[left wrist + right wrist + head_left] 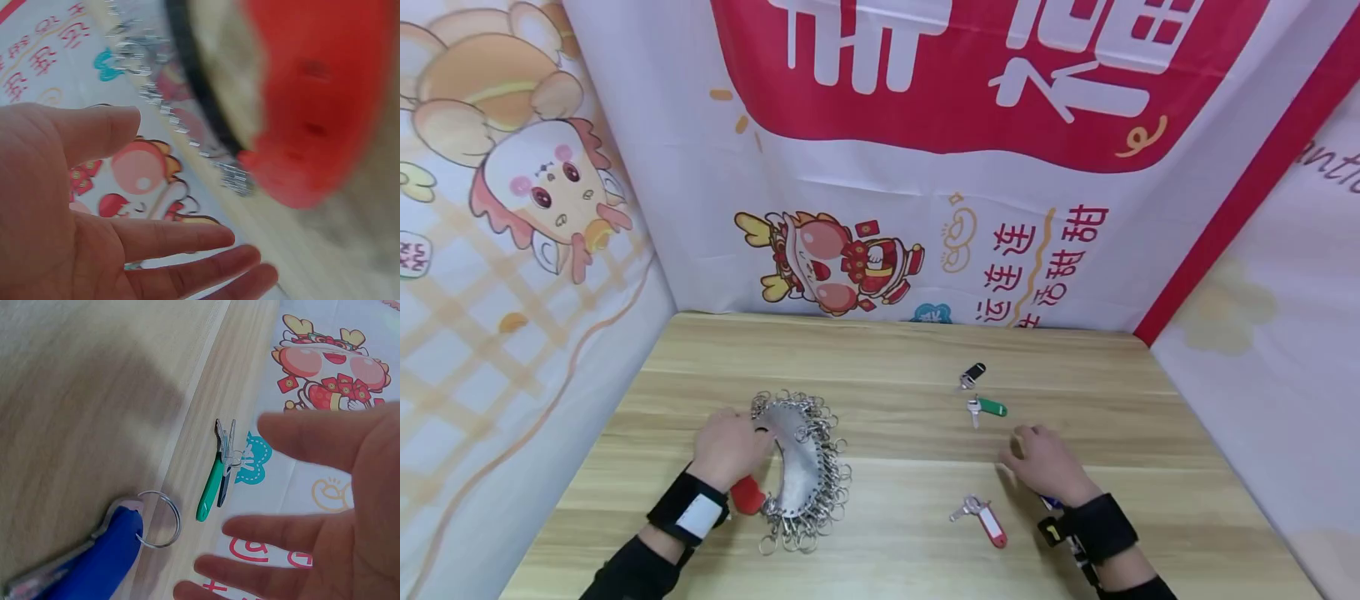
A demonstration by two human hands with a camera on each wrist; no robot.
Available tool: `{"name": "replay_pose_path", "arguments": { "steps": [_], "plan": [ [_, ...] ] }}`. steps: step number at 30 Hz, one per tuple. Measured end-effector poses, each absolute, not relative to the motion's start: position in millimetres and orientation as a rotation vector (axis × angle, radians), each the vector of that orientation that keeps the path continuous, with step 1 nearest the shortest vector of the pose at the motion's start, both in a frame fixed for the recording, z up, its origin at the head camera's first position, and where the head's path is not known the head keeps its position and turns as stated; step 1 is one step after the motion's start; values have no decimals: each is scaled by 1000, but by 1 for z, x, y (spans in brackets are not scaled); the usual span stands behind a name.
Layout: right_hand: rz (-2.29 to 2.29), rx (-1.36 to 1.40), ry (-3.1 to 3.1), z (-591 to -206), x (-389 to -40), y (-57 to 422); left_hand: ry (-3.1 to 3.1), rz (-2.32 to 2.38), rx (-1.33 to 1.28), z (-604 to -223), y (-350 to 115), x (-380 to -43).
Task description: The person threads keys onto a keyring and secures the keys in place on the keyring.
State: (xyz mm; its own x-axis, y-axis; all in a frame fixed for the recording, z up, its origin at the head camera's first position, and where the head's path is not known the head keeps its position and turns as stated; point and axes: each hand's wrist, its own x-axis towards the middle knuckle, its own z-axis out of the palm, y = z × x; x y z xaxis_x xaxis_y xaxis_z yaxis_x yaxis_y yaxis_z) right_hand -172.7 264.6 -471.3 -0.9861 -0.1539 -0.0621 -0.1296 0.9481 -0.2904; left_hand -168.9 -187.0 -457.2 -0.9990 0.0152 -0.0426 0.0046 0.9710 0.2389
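Note:
My left hand is at the inner side of a crescent-shaped metal plate fringed with several small split rings. Its fingers are stretched out in the left wrist view. A red part joins the plate's near end and looms large and blurred beside that hand, with a black curved band next to it. My right hand has its fingers spread and holds nothing. Below it lies a blue key tag with a split ring, mostly hidden by the wrist in the head view.
Beyond my right hand lie a key with a green tag and another with a black tag. Keys with a red tag lie to its left. Printed cloth hangs behind the wooden table and at both sides.

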Motion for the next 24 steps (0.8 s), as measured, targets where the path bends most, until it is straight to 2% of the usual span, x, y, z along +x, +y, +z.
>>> {"name": "replay_pose_path", "arguments": {
  "steps": [7, 24],
  "plan": [
    [-454, -219, 2910, -476, -172, 263, 3011, 441, -16, -473, -202, -158],
    [-508, -157, 2847, -478, -164, 266, 2914, 630, -92, -481, -207, -167]
  ]
}}
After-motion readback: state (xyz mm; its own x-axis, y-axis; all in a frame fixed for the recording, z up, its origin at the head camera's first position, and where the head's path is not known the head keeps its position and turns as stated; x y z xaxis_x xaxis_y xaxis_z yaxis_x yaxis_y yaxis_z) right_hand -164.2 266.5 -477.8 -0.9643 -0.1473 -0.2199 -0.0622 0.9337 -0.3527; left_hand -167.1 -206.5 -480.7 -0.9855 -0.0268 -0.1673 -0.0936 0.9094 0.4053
